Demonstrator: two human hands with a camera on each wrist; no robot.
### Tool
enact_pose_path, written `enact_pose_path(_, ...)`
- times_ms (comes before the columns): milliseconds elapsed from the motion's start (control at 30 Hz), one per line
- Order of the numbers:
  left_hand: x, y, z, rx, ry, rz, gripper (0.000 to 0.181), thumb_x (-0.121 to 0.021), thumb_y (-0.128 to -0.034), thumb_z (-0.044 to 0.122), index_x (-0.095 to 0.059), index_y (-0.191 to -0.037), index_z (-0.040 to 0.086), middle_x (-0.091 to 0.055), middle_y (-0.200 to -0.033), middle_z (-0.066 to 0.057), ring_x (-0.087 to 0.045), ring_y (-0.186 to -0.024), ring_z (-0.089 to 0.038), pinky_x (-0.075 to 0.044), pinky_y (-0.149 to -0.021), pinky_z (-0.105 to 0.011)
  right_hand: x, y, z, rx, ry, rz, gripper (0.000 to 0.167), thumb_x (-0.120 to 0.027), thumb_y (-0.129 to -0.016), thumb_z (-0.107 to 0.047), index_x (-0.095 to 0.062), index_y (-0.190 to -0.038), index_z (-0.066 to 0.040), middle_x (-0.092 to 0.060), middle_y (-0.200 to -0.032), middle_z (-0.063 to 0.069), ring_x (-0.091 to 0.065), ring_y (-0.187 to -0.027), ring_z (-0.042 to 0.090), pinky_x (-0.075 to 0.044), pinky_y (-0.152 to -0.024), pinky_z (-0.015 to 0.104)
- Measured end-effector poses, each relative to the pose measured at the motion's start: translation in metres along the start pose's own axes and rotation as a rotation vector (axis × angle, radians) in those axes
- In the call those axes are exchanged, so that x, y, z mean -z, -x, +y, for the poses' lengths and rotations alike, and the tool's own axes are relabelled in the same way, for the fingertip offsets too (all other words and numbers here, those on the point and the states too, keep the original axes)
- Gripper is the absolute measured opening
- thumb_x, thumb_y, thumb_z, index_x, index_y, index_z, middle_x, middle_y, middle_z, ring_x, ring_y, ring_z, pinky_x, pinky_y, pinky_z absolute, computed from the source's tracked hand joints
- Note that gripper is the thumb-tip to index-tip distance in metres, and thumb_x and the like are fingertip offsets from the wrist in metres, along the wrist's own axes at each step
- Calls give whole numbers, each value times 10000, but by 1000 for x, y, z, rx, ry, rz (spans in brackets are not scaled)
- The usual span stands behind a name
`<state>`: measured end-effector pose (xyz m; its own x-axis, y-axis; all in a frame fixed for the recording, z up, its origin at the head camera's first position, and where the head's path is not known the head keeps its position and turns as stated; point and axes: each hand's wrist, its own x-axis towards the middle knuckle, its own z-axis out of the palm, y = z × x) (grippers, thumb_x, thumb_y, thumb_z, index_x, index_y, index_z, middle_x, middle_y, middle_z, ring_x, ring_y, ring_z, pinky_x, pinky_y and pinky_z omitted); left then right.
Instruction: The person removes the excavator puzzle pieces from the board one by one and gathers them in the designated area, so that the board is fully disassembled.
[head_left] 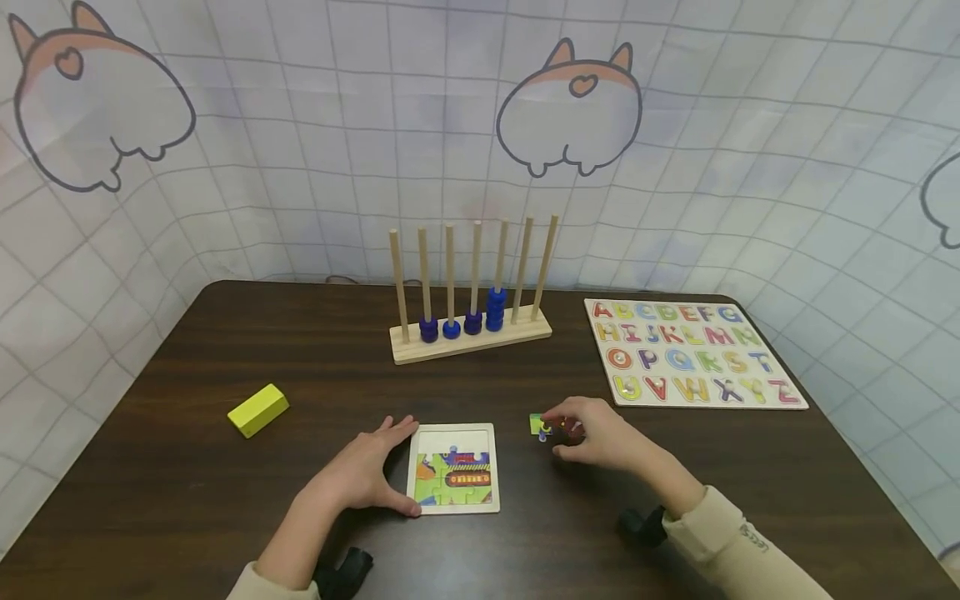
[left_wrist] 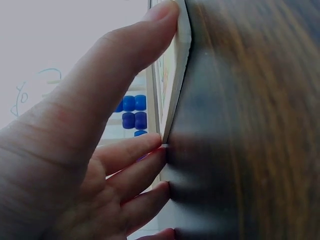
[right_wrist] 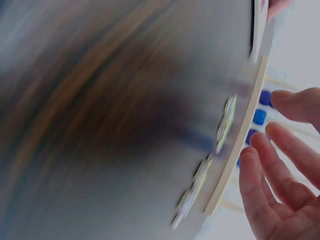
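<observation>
A small square jigsaw tray [head_left: 453, 437] lies on the table, its lower part filled with pieces showing a vehicle and green ground, its upper strip bare. My left hand [head_left: 362, 471] spans its left side. The thumb touches the near corner and the fingertips the far one; in the left wrist view the thumb [left_wrist: 127, 47] lies on the tray's edge, fingers nearly straight. To the right, my right hand [head_left: 600, 433] hovers around loose jigsaw pieces, a green one [head_left: 536, 425] and a dark red one [head_left: 573, 430]. In the right wrist view its fingers [right_wrist: 282, 180] are spread apart, holding nothing.
Behind the tray stands a wooden peg rack [head_left: 472, 340] with several upright pegs and blue and purple beads. An alphabet board [head_left: 693, 354] lies at the back right. A yellow block [head_left: 258, 410] sits on the left. A tiled-pattern curtain [head_left: 420, 125] hangs behind the table.
</observation>
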<state>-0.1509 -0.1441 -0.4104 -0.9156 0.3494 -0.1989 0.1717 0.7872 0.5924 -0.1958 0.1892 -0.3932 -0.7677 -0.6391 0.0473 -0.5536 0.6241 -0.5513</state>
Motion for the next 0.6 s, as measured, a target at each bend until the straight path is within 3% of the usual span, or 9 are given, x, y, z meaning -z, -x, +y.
enact_pose_path(600,0,1,-1,2,4,8,1042,-867,-507,451,-413,-1376,99,-352,-1437,-105,-263,-1315,-390,-228,-982,-630,-31,-38,-49,14,-54,-89,366,-727,-756,-97,-632,-1096,-2,-605,-890,45,-549,-766,152,-497,-657,212)
